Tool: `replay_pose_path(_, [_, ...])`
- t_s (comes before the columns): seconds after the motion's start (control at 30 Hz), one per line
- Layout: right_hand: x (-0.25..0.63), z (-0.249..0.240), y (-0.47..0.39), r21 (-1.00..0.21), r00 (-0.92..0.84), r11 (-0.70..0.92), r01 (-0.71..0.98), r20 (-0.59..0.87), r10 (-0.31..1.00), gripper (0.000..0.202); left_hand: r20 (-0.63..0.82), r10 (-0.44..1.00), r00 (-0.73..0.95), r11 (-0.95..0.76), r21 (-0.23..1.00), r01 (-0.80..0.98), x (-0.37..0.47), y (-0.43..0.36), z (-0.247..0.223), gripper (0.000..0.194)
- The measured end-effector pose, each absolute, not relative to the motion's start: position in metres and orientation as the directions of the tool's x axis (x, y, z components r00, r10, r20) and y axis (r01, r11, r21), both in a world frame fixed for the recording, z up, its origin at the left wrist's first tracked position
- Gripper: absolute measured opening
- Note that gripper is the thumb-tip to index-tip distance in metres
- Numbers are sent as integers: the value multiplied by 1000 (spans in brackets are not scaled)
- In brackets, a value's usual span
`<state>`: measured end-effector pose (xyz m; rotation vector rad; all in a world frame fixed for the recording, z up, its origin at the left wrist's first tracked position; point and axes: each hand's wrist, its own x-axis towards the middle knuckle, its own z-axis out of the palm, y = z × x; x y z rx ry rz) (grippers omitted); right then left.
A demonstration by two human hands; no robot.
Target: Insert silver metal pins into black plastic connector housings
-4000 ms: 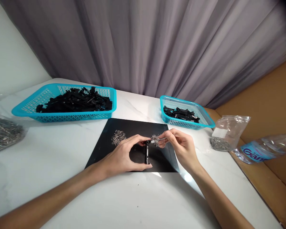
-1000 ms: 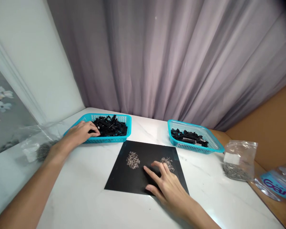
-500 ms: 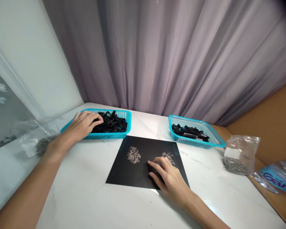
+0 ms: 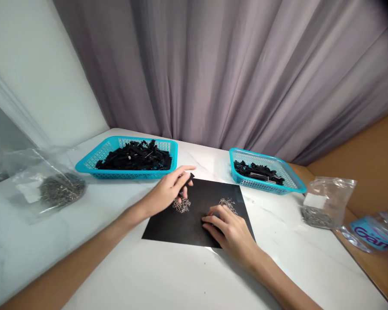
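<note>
My left hand point(image 4: 172, 189) is closed on a small black plastic piece point(image 4: 188, 178), its index finger stretched out past it. It hovers above the left pile of small silvery metal bits point(image 4: 181, 206) on a black mat point(image 4: 177, 230). My right hand point(image 4: 228, 226) rests low over the mat's right half, fingers bent and fingertips near each other. Whatever it may grip is lost against the dark surface. Just behind its knuckles lies a second pile of metal bits point(image 4: 226, 202), partly covered by the hand.
A blue basket point(image 4: 129, 175) heaped with black pieces stands at the back left, another blue basket point(image 4: 292, 183) at the back right. Clear bags of metal bits lie left point(image 4: 63, 189) and right point(image 4: 320, 215). A plastic bottle point(image 4: 375, 232) is at the right edge.
My left hand has come out of the left basket, moving right and nearer with a black piece in it. My right hand has stayed almost in place, its thumb closer to the fingers.
</note>
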<state>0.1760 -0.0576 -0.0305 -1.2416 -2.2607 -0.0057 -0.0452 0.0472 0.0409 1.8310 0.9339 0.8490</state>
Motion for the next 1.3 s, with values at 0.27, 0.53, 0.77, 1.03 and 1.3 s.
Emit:
replay_pose_path(0.27, [183,-21,-57,-553,-207,490,674,496,843,18,-92,742,664,-62,977,204,-32,29,28,39])
replay_pose_path(0.53, [188,-13,-56,-703,-93,373,605,404,910,21,-75,696,714,106,994,1,-21,22,19,57])
replay_pose_path(0.77, [192,-9,-55,-740,-123,389,549,389,913,22,-78,734,675,69,997,39,-17,20,7,53])
replay_pose_path(1.03, [195,-10,-54,-769,-5,314,557,375,927,17,-76,722,688,-17,992,128,-17,18,1,57])
replay_pose_path(1.3, [204,-1,-54,-828,119,253,500,355,927,19,5,713,701,-260,931,258,-17,14,10,18])
